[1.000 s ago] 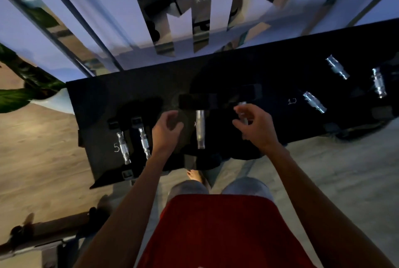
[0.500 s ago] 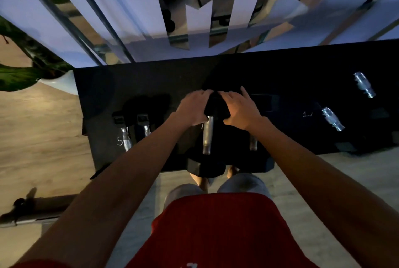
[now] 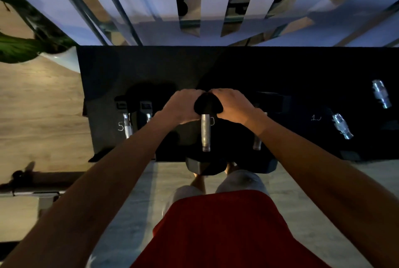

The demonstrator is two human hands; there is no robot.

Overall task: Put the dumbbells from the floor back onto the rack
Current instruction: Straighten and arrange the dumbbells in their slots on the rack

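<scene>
A large black dumbbell (image 3: 205,132) with a silver handle lies on the black rack (image 3: 151,69), handle pointing toward me. My left hand (image 3: 183,106) and my right hand (image 3: 231,104) both grip its far head, one on each side. Its near head overhangs the rack's front edge. A second large dumbbell (image 3: 257,144) lies just to its right, partly hidden under my right wrist. Two small dumbbells (image 3: 127,126) sit on the rack's left beside a chalked "5".
Two more dumbbells (image 3: 343,126) with silver handles lie on the dark right part of the rack near a chalked "10". A potted plant (image 3: 32,47) stands at the left. A bench frame (image 3: 28,181) is on the floor at lower left. A mirrored wall rises behind.
Both hands moved from hovering apart over the rack to clasp the far head of the middle dumbbell. The camera has leaned in closer over the rack.
</scene>
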